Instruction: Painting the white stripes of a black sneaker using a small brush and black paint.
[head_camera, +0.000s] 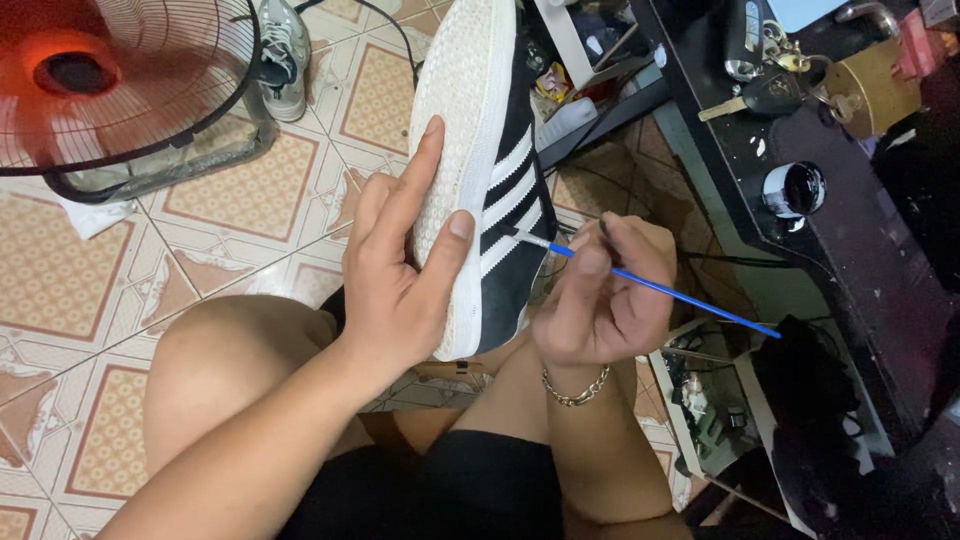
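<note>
My left hand grips a black sneaker with white side stripes and a white textured sole, held sole-up and tilted over my knees. My right hand pinches a thin blue paintbrush, its tip touching the shoe's side at the white stripes. A chain bracelet sits on my right wrist. Both forearms rest over my bare knees.
A fan stands on the tiled floor at the upper left, with a grey shoe behind it. A dark table on the right carries a small open jar of black paint, keys and a padlock. Clutter fills the shelves below.
</note>
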